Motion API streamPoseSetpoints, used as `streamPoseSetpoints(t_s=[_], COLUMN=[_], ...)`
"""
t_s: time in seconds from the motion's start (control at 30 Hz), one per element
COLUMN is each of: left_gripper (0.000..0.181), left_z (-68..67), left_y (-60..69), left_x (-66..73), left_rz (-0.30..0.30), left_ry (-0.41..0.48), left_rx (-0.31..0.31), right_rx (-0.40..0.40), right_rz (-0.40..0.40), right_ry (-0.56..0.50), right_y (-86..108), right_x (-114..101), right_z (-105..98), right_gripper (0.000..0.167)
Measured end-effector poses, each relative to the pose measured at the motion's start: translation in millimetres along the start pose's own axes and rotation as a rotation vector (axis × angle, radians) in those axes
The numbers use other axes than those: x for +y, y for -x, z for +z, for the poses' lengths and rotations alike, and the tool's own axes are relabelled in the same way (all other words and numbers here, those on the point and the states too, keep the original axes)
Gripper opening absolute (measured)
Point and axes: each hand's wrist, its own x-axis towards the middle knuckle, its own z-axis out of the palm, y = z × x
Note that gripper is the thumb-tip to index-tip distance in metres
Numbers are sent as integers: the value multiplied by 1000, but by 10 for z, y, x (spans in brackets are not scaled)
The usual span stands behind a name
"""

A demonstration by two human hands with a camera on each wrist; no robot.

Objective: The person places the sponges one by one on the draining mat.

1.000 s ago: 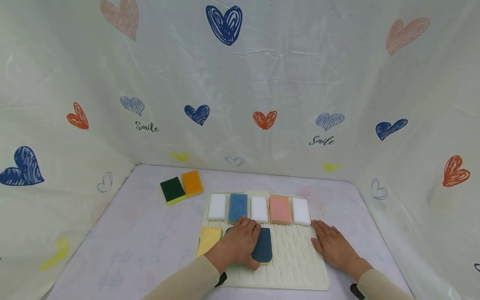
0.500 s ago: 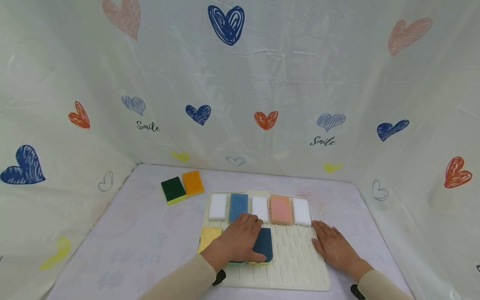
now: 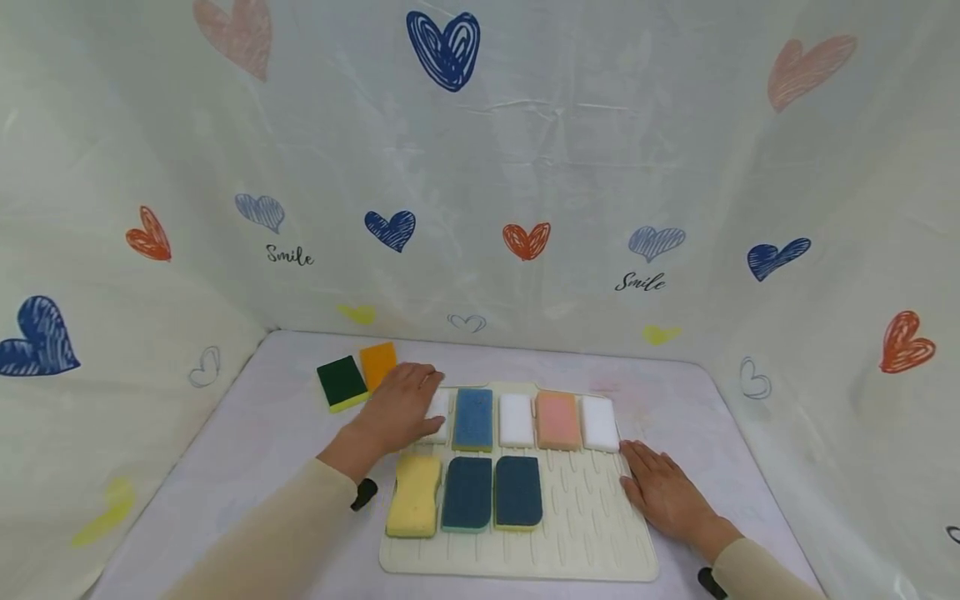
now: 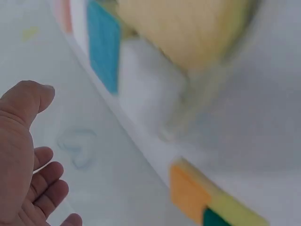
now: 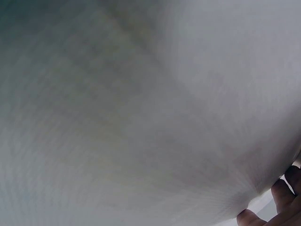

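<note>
My left hand (image 3: pixel 397 408) is over the back left corner of a cream ridged mat (image 3: pixel 585 542), partly hiding a white sponge (image 3: pixel 437 417) and an orange sponge (image 3: pixel 377 363). In the left wrist view that hand (image 4: pixel 28 155) holds nothing, its thumb apart from its loosely bent fingers. A green-topped yellow sponge (image 3: pixel 342 382) lies beside the orange one. On the mat's front row are a yellow sponge (image 3: pixel 413 496) and two dark blue sponges, one left (image 3: pixel 467 493) and one right (image 3: pixel 518 492). My right hand (image 3: pixel 663 487) rests at the mat's right edge, fingers extended.
Along the mat's back row also stand a blue sponge (image 3: pixel 473 419), a white sponge (image 3: pixel 516 420), a pink sponge (image 3: pixel 558 420) and another white sponge (image 3: pixel 599 422). A heart-printed curtain (image 3: pixel 480 167) walls in the pale table (image 3: pixel 247 467). The right wrist view is mostly blurred.
My left hand has left the dark blue sponges on the front row and moved back and left towards the orange sponge. The right hand has stayed in place.
</note>
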Motion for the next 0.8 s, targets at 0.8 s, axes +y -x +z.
streamPoseSetpoints(t_s=[0.8], left_gripper=[54], left_z=[397], left_y=[538], left_x=[-1378], left_rz=[-270], left_ry=[-71], left_rx=[-29], right_rx=[-1], right_rz=[16], right_ry=[5], right_y=[2], right_x=[-23], right_z=[-2], right_gripper=[61])
